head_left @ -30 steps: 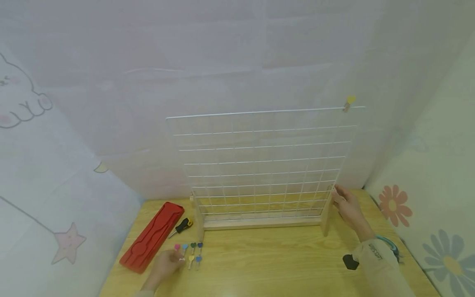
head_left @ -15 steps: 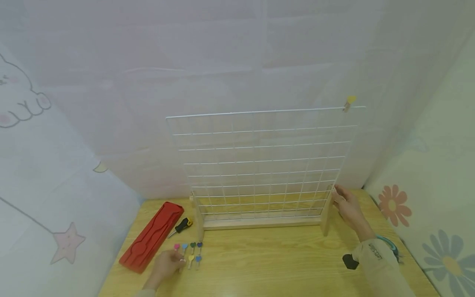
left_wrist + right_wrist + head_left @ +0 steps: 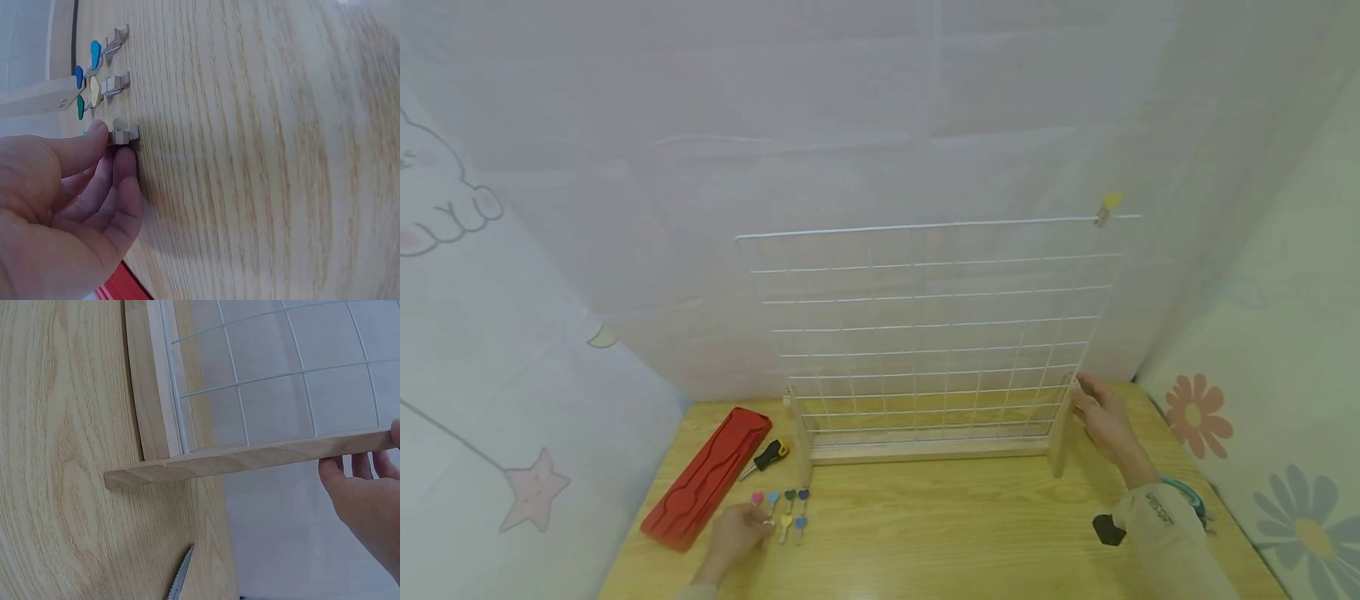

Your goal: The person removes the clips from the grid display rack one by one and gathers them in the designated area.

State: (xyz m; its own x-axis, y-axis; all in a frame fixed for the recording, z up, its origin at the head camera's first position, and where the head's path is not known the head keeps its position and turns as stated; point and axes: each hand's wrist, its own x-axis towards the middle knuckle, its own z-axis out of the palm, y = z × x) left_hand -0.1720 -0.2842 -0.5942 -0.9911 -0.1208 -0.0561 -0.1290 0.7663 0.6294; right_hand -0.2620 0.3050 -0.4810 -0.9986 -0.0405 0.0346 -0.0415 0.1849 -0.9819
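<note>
My left hand (image 3: 735, 533) pinches a small wooden clothespin (image 3: 122, 135) between thumb and fingers, down at the tabletop. The fingers mostly hide its pale heart in the head view. Beside it lie several more heart clothespins, among them a yellow one (image 3: 786, 521), a blue one (image 3: 801, 523) and a pink one (image 3: 757, 497). Over on the right, my right hand (image 3: 1105, 421) grips the upper part of the wooden side post (image 3: 250, 459) of a stand, fingers on its outer side. A white wire grid (image 3: 913, 325) stands upright in that stand.
A yellow heart clothespin (image 3: 1111, 202) sits on the grid's top wire near the right corner. At left lie a red tray (image 3: 707, 479) and a screwdriver (image 3: 769, 456). A serrated metal blade (image 3: 181, 572) and a black object (image 3: 1108, 529) lie near the right arm.
My left hand stays at the same clothespin, with only a slight shift of the fingers. The right hand keeps its hold on the post.
</note>
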